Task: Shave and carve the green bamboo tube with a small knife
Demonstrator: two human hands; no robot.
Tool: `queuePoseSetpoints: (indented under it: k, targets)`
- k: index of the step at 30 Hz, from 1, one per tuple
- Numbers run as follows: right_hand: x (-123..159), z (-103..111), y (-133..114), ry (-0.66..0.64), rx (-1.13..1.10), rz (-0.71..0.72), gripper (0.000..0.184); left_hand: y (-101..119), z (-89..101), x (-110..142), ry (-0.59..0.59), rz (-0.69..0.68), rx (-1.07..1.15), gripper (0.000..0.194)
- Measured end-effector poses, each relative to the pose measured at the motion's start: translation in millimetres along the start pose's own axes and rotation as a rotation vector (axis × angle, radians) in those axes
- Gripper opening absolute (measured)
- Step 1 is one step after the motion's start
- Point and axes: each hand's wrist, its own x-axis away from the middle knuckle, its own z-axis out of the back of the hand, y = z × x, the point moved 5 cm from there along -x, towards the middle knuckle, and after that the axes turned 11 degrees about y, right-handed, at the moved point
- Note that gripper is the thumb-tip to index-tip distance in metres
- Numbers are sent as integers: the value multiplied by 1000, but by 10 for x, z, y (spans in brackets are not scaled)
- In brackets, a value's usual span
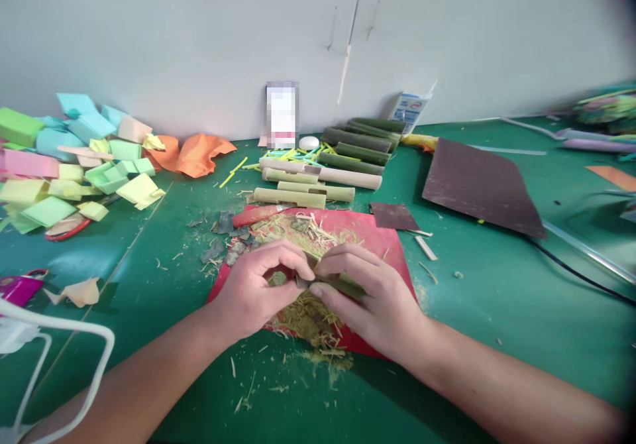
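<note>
Over a red mat [395, 258], both hands meet at a piece of bamboo tube [354, 287]. My right hand [380, 291] wraps round the tube from the right, its thumb and fingertips near the left end. My left hand [258, 285] pinches a small dark scrap, perhaps sandpaper [301, 283], against the bamboo at that end. The fingers hide most of the scrap and part of the tube. Bamboo shavings and dust [313, 315] lie beneath the hands. A red, rod-shaped handle [258, 215] rests on the mat's far left corner.
Cut bamboo tubes [291, 197] lie stacked behind the mat. Dark sheets [479, 189] sit at right, beside a black cable [581, 268]. Folded coloured papers [64, 166] cover the left; a white frame [106, 344] stands front left. A phone-like screen [282, 114] leans on the wall.
</note>
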Motion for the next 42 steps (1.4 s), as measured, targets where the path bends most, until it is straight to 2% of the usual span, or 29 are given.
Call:
queuePoseSetpoints:
  k: [3, 6, 11, 16, 21, 30, 36, 42]
  targets:
    - [-4, 19, 32, 19, -2, -62, 3, -15, -18, 12, -18, 24, 15, 18]
    - [-6, 30, 40, 34, -25, -91, 6, -61, -17, 25, -12, 76, 8, 24]
    - [-5, 37, 27, 43, -60, -114, 7, -104, 12, 18, 39, 99, -24, 11]
    - [-14, 60, -9, 42, -68, -48, 6, -107, -3, 25, 44, 138, 18, 4]
    - [-32, 82, -32, 46, -20, 15, 9, -115, 37, 49, 117, 199, 73, 18]
    - [-29, 79, -33, 55, 24, 71, 13, -180, -2, 56, 105, 328, 140, 20]
    - [-21, 65, -1, 49, 44, 56, 11, -187, -30, 54, 114, 373, 226, 20]
    - [-22, 32, 16, 28, 27, 17, 6, -215, 0, 54, 182, 374, 183, 14]
